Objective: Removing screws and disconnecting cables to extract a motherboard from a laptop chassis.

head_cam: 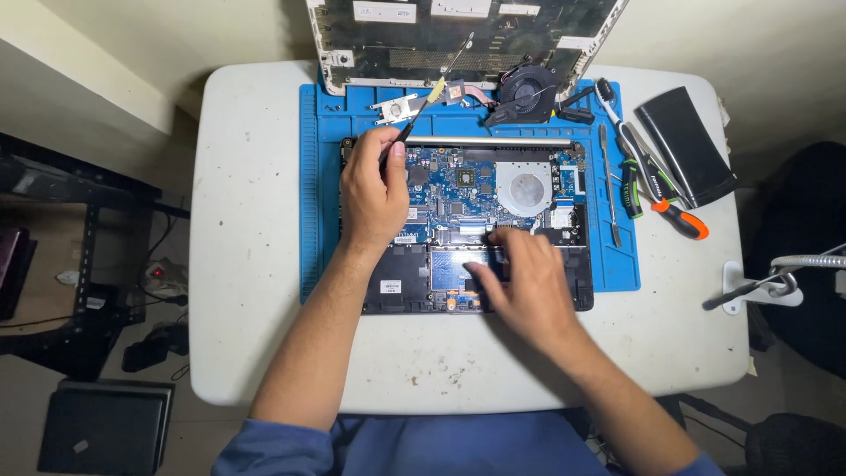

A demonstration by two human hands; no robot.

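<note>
Right hand [527, 280] is laid flat, fingers spread, on the opened black laptop base [467, 225]; a slim black-handled screwdriver [429, 97] is gripped by the closed left hand [374, 189] over its blue circuit board [458, 189].

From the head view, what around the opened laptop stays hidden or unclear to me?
- Right hand: blurred, covers the board's lower right; whether its grip holds anything is unclear.
- Left hand: hides the handle of the thin tool and the opened laptop beneath.
- Bottom cover: cut off by the top edge.
- Screws: too small.
</note>
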